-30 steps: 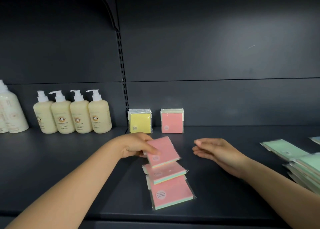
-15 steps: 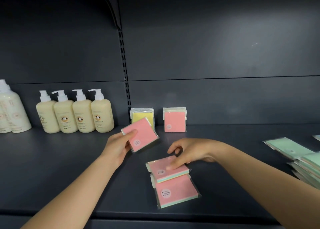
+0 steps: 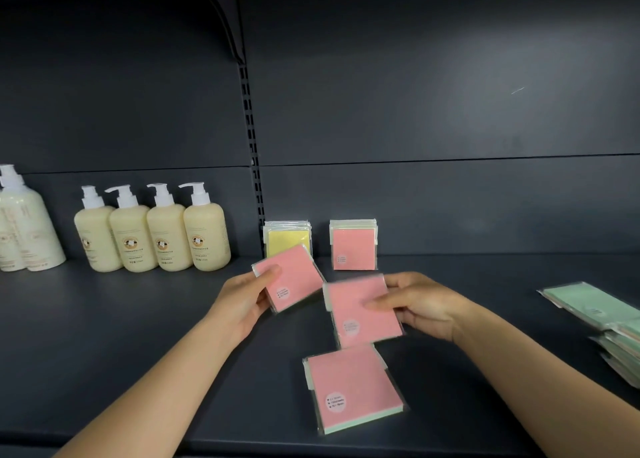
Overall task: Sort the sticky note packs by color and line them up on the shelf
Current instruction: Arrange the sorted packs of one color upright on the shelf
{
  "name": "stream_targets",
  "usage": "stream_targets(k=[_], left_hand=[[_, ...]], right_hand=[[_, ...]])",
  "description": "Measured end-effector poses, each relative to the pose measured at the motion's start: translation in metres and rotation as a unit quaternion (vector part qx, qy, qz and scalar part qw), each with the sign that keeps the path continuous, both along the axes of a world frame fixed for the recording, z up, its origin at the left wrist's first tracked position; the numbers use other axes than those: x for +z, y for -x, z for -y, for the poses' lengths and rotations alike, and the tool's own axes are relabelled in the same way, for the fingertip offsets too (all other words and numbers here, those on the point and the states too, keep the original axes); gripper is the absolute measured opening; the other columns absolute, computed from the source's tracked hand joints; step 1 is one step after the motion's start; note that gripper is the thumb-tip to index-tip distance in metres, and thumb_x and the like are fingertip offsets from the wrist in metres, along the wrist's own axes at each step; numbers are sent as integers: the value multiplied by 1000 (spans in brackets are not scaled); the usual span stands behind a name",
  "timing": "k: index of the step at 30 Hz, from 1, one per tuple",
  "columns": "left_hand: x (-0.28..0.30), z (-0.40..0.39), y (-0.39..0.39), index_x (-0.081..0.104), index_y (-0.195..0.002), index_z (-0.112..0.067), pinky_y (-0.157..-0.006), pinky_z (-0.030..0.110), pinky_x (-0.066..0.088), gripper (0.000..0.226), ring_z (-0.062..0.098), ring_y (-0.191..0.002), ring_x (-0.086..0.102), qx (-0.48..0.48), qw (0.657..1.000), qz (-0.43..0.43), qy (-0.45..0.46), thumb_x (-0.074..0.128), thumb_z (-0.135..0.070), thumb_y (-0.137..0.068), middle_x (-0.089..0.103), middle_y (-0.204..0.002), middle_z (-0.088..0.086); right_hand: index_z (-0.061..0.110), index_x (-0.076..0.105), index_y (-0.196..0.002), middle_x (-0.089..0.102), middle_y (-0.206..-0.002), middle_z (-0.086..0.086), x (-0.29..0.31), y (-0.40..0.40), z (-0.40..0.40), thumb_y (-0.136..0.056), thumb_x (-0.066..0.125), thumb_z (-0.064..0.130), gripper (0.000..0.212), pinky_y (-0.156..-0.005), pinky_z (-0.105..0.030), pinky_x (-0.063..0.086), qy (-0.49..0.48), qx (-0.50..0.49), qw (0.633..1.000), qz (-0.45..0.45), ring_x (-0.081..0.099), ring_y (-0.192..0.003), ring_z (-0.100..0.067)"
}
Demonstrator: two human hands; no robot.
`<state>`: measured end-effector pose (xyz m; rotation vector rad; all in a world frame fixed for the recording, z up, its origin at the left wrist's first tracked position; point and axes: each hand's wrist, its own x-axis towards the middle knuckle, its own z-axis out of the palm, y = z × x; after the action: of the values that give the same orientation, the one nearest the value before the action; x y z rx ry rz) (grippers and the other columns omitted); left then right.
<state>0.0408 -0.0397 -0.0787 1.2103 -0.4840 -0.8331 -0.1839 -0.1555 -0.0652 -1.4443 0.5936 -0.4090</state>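
— How many pink packs [image 3: 353, 388] are you seeing loose?
— I'm counting three: one lying flat, two being held.
— And standing at the back?
— One yellow stack [image 3: 289, 241] and one pink stack [image 3: 354, 250]; I can't count the packs inside either.
— Bottles?
— Four small pump bottles [image 3: 154, 239], plus larger ones [image 3: 24, 229] at the edge.
— Green packs [image 3: 588, 307]?
— Several, overlapping; I'm not getting a number.

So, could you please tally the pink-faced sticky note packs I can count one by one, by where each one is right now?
Held in the left hand: 1 pink pack
Held in the right hand: 1 pink pack
Lying flat at the shelf front: 1 pink pack
Standing at the back: 1 pink-faced pack in front; more stand behind it, uncountable
Total: 4
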Motion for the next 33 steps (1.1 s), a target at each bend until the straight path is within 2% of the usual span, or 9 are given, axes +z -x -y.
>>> stream_targets(k=[7,12,18,20,22,25,28,31,33], left_hand=[[-2,4,17,68,-97,-7,-69,19,57,13,14,-85,70,-81,994,73,8,57,-5,-90,74,-96,7],[-4,12,31,67,-107,-12,-83,23,54,20,12,-92,70,-133,978,162,-7,54,-5,-92,74,-97,0],[-1,25,49,52,-122,-32,-86,17,51,46,4,-106,62,-189,932,308,-26,66,-9,-85,67,-113,-12],[-3,34,54,50,-122,-31,-90,21,50,48,8,-110,60,-190,925,327,-34,67,-7,-84,65,-117,-10],[-4,40,57,50,-122,-29,-91,18,47,47,4,-111,58,-199,919,340,-32,64,-4,-85,62,-119,-11],[-5,45,56,51,-124,-27,-90,13,45,47,-2,-109,57,-216,912,348,-29,61,0,-86,63,-119,-13],[-8,47,55,56,-119,-29,-91,17,45,42,4,-107,60,-181,910,371,-45,63,-5,-85,65,-113,-13],[-12,49,56,63,-105,-26,-78,14,47,30,9,-92,64,-83,908,408,-55,69,-9,-81,69,-100,-8],[-13,55,55,66,-103,-19,-76,14,47,27,12,-89,64,-32,906,419,-47,70,-8,-79,70,-98,-4]], right_hand=[[4,67,-103,74,-98,-9,-4,-13,4,-77,71,-2,26,-72,-27,58,-13,-133,986,102,72,-89,-21],[11,66,-92,72,-94,-5,-17,-22,6,-78,74,3,18,-77,-30,56,82,-223,970,53,70,-86,-18],[12,58,-97,67,-97,0,-22,-26,7,-78,75,15,25,-82,-30,55,202,-251,947,4,65,-92,-13],[11,55,-99,65,-98,1,-21,-25,6,-77,76,17,31,-80,-25,53,226,-250,942,3,64,-93,-12],[12,49,-103,60,-97,6,-21,-22,6,-76,78,20,40,-73,-14,49,223,-253,941,8,61,-92,-8],[21,39,-111,54,-93,15,-20,-21,6,-77,78,22,51,-64,-9,44,210,-249,945,5,57,-87,-2],[18,51,-114,63,-96,12,-23,-22,8,-83,72,18,37,-70,-14,51,224,-223,948,13,64,-90,-4],[17,57,-109,69,-98,5,-29,-25,11,-87,65,15,23,-84,-28,55,245,-225,943,14,66,-92,-10],[17,59,-103,69,-96,2,-30,-28,15,-89,62,15,15,-83,-30,55,269,-242,932,3,66,-90,-13]])
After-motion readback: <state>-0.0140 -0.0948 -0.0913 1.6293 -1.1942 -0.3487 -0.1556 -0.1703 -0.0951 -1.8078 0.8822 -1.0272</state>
